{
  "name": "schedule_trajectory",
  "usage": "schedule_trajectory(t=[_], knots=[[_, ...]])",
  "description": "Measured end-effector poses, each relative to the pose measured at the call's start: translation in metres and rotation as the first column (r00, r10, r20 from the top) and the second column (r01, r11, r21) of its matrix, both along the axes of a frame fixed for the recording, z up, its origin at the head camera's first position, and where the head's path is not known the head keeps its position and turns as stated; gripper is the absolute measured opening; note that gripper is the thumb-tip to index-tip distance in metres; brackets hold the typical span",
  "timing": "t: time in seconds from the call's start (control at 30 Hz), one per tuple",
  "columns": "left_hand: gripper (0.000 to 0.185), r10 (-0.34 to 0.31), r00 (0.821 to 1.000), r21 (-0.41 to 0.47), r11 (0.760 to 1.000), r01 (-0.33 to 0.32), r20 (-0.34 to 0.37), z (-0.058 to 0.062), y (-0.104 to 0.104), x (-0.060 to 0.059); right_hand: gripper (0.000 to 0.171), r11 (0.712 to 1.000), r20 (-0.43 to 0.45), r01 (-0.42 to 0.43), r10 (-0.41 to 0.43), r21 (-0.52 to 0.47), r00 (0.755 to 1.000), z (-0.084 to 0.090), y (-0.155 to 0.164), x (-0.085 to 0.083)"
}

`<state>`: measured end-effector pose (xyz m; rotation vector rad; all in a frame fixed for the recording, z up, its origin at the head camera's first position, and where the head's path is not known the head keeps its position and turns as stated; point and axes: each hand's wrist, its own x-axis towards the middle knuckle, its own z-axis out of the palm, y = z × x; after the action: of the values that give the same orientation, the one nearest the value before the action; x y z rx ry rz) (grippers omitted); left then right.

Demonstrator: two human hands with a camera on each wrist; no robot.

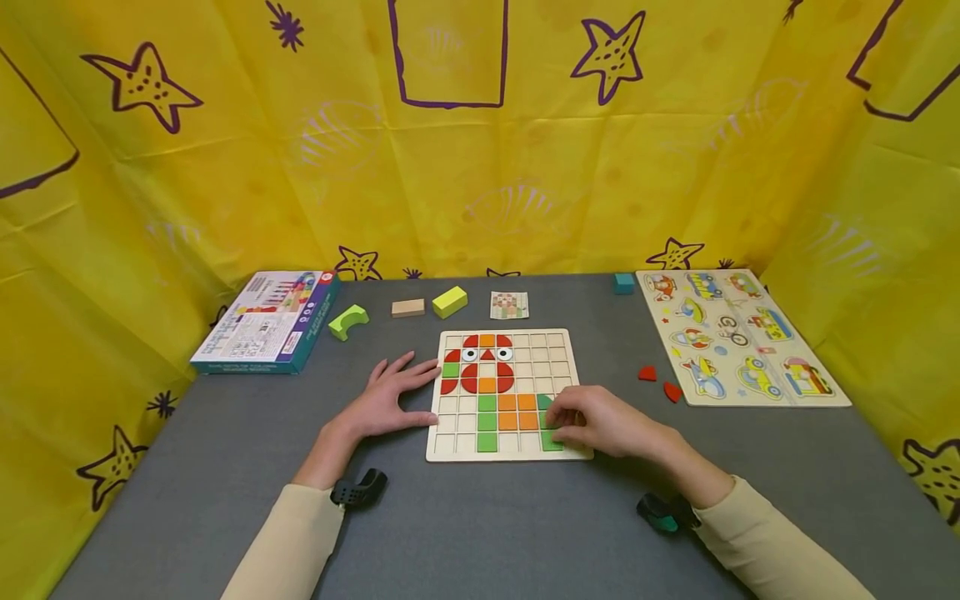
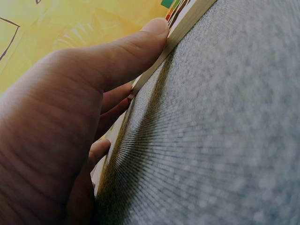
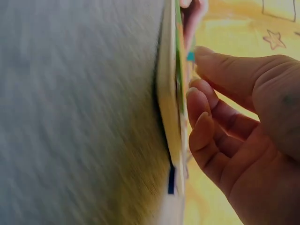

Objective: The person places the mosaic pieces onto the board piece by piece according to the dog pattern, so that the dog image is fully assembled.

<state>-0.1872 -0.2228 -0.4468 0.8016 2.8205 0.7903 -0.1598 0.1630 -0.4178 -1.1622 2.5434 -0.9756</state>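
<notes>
A wooden grid board (image 1: 457, 446) lies on the table, with red, orange and green tiles forming a figure. My left hand (image 1: 386, 400) rests against its left edge, thumb and fingers spread. In the left wrist view the thumb (image 2: 154, 28) touches the board's side (image 2: 187, 23). Over the board's lower right, my right hand (image 1: 592, 419) has bent fingers at a column of green tiles (image 1: 552, 442), beside a dark green tile (image 1: 543, 402). The right wrist view shows thumb and fingers (image 3: 201, 126) apart; whether they pinch a tile is hidden.
Two red pieces (image 1: 660, 382) lie right of the board, near a wooden picture puzzle (image 1: 720, 358). Behind are a pattern card (image 1: 509, 306), yellow block (image 1: 450, 302), plain wooden block (image 1: 408, 308), green arch (image 1: 348, 321) and blue block (image 1: 623, 283). A box (image 1: 262, 321) sits at left.
</notes>
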Motion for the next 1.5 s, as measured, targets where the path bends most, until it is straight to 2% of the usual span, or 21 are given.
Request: schedule_trajectory(t=[0.27,0.53,0.73,0.87,1.03,1.27,1.5], knots=[[0.085,0.002,1.000,-0.001,1.000,-0.002,0.001,0.000,0.000,-0.001,0.016,0.990,-0.010,0.135,-0.135,-0.042,0.991,0.008,0.032,-0.014],[0.085,0.005,1.000,-0.003,1.000,-0.005,0.003,0.001,0.000,-0.001,0.018,0.957,-0.022,0.288,-0.288,-0.022,0.957,0.009,0.071,-0.035],[0.084,0.000,1.000,-0.004,1.000,0.000,0.002,0.000,0.000,-0.001,0.019,0.936,-0.054,0.350,-0.351,-0.027,0.935,0.005,0.100,-0.045],[0.084,0.003,1.000,-0.004,1.000,-0.003,0.002,0.000,0.000,-0.001,0.018,0.927,-0.043,0.374,-0.374,-0.011,0.926,0.003,0.113,-0.048],[0.084,0.002,1.000,-0.009,1.000,-0.002,0.006,-0.001,0.000,-0.001,0.019,0.931,-0.013,0.364,-0.364,0.025,0.931,0.001,0.121,-0.048],[0.084,0.000,1.000,-0.005,1.000,0.000,0.002,-0.001,0.000,-0.001,0.018,0.922,-0.053,0.371,-0.367,0.109,0.929,-0.005,0.122,-0.052],[0.084,-0.002,1.000,0.006,1.000,0.002,0.005,-0.001,0.000,0.000,0.013,0.927,-0.090,0.352,-0.343,0.129,0.935,-0.005,0.119,-0.053]])
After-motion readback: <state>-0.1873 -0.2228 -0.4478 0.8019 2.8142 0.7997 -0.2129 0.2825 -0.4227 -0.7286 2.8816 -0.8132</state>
